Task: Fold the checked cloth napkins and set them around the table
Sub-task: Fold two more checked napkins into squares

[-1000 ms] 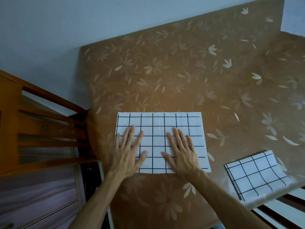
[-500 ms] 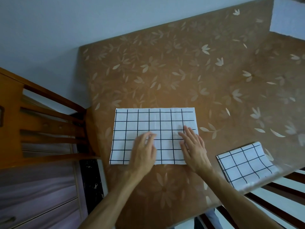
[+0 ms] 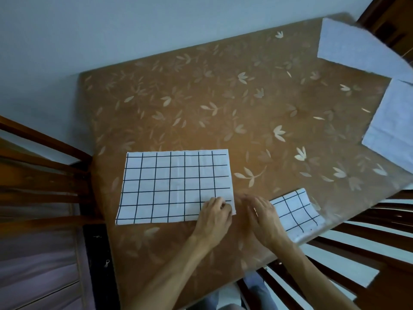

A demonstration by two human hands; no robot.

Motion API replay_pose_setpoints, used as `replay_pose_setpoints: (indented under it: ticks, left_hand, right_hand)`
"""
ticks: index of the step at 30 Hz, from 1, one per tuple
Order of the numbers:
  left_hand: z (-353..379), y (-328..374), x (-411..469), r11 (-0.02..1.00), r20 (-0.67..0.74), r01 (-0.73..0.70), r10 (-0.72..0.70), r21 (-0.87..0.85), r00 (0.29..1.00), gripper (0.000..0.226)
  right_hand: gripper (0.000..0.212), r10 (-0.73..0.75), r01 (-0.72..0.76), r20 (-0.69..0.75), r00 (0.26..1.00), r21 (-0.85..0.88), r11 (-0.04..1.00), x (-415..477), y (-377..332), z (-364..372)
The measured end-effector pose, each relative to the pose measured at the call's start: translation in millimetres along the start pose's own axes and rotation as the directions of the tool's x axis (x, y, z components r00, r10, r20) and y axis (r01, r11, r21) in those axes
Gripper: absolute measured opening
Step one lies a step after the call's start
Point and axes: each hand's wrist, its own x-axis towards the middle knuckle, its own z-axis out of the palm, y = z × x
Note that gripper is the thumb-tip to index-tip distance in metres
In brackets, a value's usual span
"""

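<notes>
A slatted wooden chair (image 3: 44, 182) stands left of the leaf-patterned brown tablecloth (image 3: 223, 97), another chair (image 3: 393, 212) at right.

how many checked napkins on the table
2. One checked napkin lies at centre-left, left hand on its near-right corner; the second napkin sits at the near right edge, partly behind the right hand. More may be hidden.
</notes>
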Motion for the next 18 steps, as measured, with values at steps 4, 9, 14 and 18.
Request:
replay_pose_setpoints:
  ticks: [4, 9, 14, 18]
  left_hand:
    - [-16.1, 2.5, -10.3, 0.989, -0.030, 0.035, -0.039, -0.140, 0.999, 0.013]
    - [-40.5, -0.4, -44.7, 0.943, -0.038, 0.084, -0.101, -0.321, 0.994, 0.020]
    - [-65.8, -4.8, -85.8, 0.794, -0.190, 0.183, -0.350, -0.579, 0.917, 0.010]
    - [-79.8, -17.8, -123.1, 0.833, -0.081, 0.298, -0.375, -0.466, 0.923, 0.051]
  right_hand:
    - [0.053, -0.136, 0.138, 0.029, 0.990, -0.062, 0.989, 1.6, -5.1, -4.3]
    - [0.077, -0.309, 0.369, 0.261, 0.915, -0.225, 0.902, 6.6, -10.6, 4.5]
    - [0.010, -0.536, 0.558, 0.160, 0.829, -0.180, 0.810, 9.8, -36.5, 12.5]
    - [0.012, -0.538, 0.563, 0.243, 0.807, -0.040, 0.826, 7.1, -61.2, 14.6]
